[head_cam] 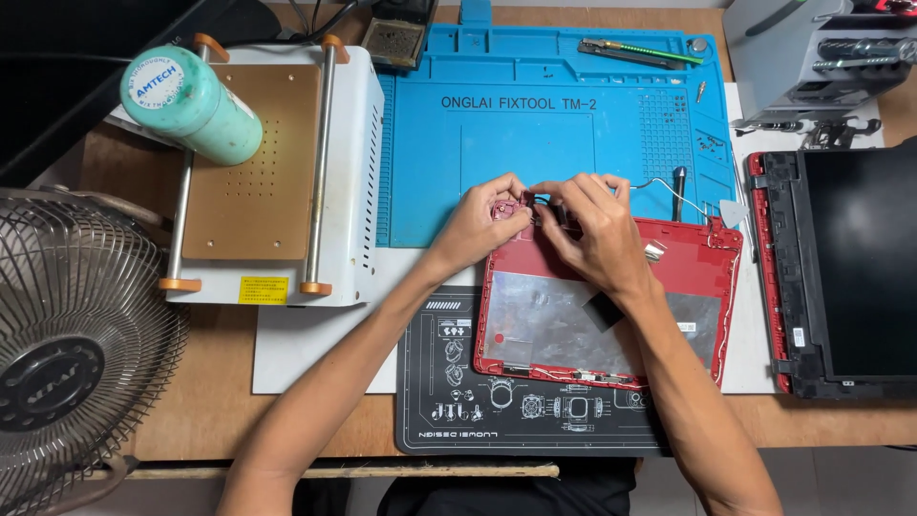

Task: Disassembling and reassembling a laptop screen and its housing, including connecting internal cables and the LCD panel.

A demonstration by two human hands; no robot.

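A red laptop lid shell [693, 263] lies inside-up on the desk, lined with silver foil [544, 320]. My left hand [482, 220] pinches the shell's far left corner, where a hinge part sits. My right hand [587, 225] rests beside it on the same corner, fingertips closed on a thin wire or small part that I cannot make out. A white cable [654, 183] loops from the shell toward a screwdriver [677, 189] lying on the blue mat [535, 124].
A black laptop screen panel in a red frame [841, 263] lies to the right. A black printed mat [458, 401] sits under the shell. At left stand a heating plate machine [253, 162], a green cylinder [191, 100] and a fan [72, 344]. Tweezers and a knife [635, 50] lie far back.
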